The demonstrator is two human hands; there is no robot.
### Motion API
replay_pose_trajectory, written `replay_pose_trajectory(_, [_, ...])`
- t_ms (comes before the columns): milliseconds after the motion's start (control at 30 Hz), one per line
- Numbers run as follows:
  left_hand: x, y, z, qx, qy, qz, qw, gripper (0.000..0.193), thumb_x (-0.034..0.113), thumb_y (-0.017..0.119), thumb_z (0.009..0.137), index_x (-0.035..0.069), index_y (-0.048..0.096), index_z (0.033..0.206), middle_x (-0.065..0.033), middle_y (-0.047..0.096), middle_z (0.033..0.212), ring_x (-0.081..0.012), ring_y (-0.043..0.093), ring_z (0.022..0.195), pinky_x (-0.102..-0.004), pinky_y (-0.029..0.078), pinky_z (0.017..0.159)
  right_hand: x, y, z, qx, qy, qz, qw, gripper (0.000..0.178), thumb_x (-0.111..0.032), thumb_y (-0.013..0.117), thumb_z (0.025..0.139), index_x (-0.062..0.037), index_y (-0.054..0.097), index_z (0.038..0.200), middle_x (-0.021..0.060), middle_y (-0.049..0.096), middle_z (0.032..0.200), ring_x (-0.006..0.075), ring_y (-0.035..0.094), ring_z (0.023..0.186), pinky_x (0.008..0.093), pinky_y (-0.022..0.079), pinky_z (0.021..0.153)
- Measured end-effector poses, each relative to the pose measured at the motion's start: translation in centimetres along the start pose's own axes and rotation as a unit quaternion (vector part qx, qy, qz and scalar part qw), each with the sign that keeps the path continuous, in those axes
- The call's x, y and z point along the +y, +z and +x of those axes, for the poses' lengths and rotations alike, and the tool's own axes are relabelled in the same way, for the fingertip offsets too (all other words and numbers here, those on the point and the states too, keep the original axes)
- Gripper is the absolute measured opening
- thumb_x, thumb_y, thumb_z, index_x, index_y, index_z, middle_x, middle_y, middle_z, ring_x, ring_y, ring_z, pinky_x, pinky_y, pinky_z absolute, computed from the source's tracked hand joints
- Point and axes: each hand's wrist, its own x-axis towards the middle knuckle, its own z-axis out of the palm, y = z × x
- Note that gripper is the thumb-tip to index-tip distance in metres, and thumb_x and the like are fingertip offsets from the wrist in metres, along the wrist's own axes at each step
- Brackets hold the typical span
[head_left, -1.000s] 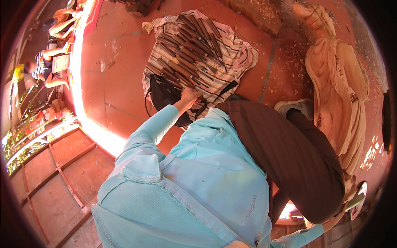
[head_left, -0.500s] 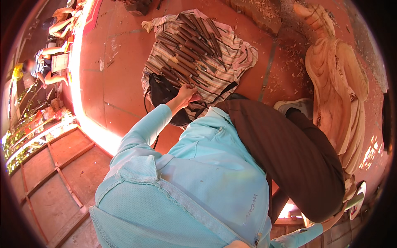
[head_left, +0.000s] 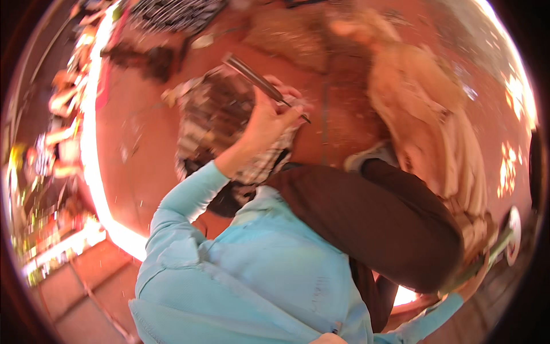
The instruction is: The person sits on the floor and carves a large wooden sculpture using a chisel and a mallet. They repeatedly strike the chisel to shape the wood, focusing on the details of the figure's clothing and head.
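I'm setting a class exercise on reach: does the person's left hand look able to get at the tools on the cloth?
Probably yes: the left hand appears above the cloth, near the blurred tools, and nothing visible blocks the way, though the dark-handled tool it holds might hamper grasping another.

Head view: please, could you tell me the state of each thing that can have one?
Left hand: holding the dark-handled tool
Dark-handled tool: tilted, metal tip toward lower right
Cloth: spread on the floor
Other tools: lying on the cloth, blurred
Wooden figure: carved, blurred
Leg: bent
Right hand: near a green object, grip unclear
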Motion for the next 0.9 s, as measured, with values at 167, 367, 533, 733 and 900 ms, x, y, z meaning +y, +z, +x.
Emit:
replay_pose_trajectory(167, [7.1,12.5,8.1,-0.121,0.098,-0.123,0.980,0.039,0.015,0.052,0.095,0.016,0.022,0.120,-0.0098,0.051,0.107,-0.0323,0.063,0.100,-0.0408,0.058,0.077,2.6,-1.6,5.2,0.168,0.278,0.294,0.899,0.033,-0.025,0.068,0.083,-0.0111,0.052,0.109,0.0012,0.055,0.082,0.0106,0.056,0.072,0.0249,0.047,0.061])
replay_pose_trajectory(367, [7.3,25.7,11.3,-0.295,0.077,0.012,0.952,0.016,0.018,0.052,0.096,0.008,0.046,0.106,-0.0119,0.063,0.101,-0.0285,0.064,0.099,-0.0335,0.056,0.082,4.4,-3.5,6.4,0.136,0.253,0.199,0.937,0.031,-0.023,0.066,0.085,-0.0112,0.050,0.110,0.0027,0.054,0.070,0.0097,0.051,0.049,0.0227,0.041,0.041])
replay_pose_trajectory(533, [2.4,30.4,14.7,-0.335,-0.029,0.058,0.940,0.035,0.009,0.068,0.085,0.006,0.043,0.110,-0.0149,0.062,0.103,-0.0203,0.065,0.093,-0.0276,0.057,0.075,3.3,-2.9,6.6,0.145,0.260,0.169,0.940,0.037,-0.022,0.065,0.085,-0.0110,0.052,0.118,0.0027,0.054,0.071,0.0086,0.051,0.049,0.0223,0.042,0.041])
replay_pose_trajectory(733, [1.1,32.7,15.2,-0.333,-0.044,0.167,0.927,0.037,0.008,0.069,0.083,0.005,0.042,0.109,-0.0139,0.062,0.100,-0.0208,0.065,0.092,-0.0257,0.058,0.073,2.0,-1.7,6.7,0.165,0.305,0.189,0.918,0.038,-0.022,0.065,0.085,-0.0114,0.051,0.120,0.0019,0.054,0.071,0.0087,0.050,0.049,0.0220,0.042,0.042])
replay_pose_trajectory(900, [0.7,33.1,15.9,-0.347,-0.041,0.133,0.927,0.043,0.012,0.074,0.080,0.003,0.043,0.109,-0.0103,0.063,0.092,-0.0180,0.066,0.086,-0.0283,0.058,0.071,1.0,-1.4,7.2,0.166,0.304,0.172,0.922,0.034,-0.020,0.063,0.087,-0.0115,0.051,0.117,0.0013,0.053,0.071,0.0081,0.050,0.048,0.0217,0.041,0.042])
